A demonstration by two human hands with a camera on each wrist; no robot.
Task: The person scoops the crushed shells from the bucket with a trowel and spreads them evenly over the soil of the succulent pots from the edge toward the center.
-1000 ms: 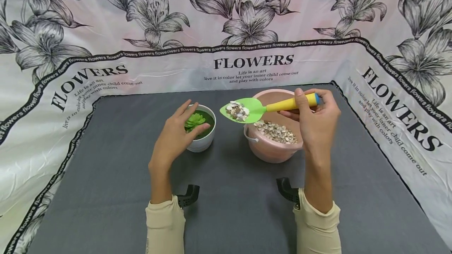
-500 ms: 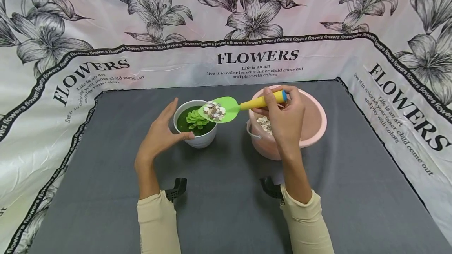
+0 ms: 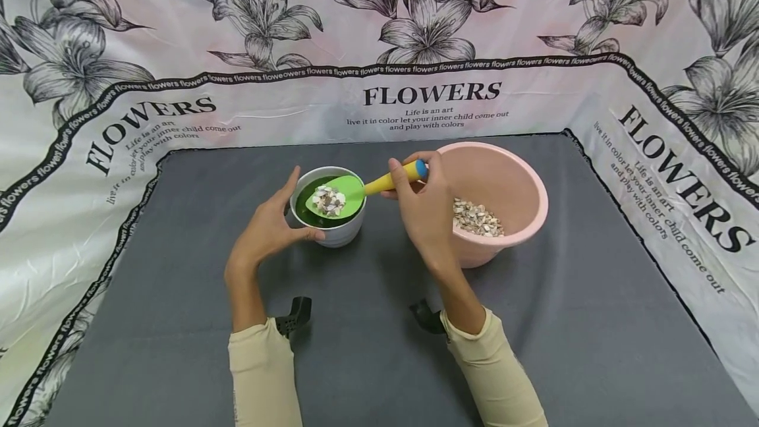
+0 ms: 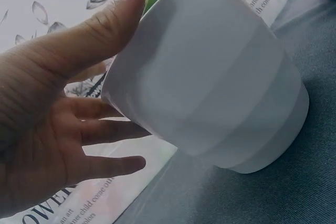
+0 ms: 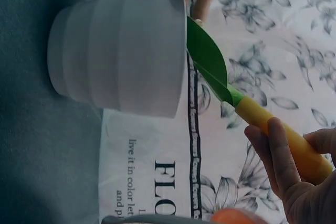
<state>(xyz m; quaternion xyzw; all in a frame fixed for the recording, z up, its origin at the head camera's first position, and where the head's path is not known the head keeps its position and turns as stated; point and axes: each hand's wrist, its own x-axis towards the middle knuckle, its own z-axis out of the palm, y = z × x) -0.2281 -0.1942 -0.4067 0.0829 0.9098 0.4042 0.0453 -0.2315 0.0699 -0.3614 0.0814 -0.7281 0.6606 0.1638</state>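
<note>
My right hand (image 3: 428,213) pinches the yellow handle of a small trowel (image 3: 354,195) between thumb and fingers. Its green blade carries a heap of pale shell-like chips (image 3: 329,201) over the mouth of a white ribbed pot (image 3: 340,238), with the blade tip dipping past the rim in the right wrist view. The succulent inside is hidden beneath the blade. On the pot's left side, my left hand (image 3: 261,232) is spread around it, thumb at the near rim. Its fingers (image 4: 113,167) extend straight along the pot's wall in the left wrist view.
A pink bucket (image 3: 518,180) stands right of the pot, partly behind my right hand, with more chips (image 3: 477,218) at its bottom. Grey cloth (image 3: 367,348) covers the table. Flower-printed fabric (image 3: 433,94) rises along the back and sides.
My right hand has brought the loaded trowel leftward from over the bucket to over the pot and lowered it, covering the succulent. My left hand's thumb and index finger have spread wider around the pot.
</note>
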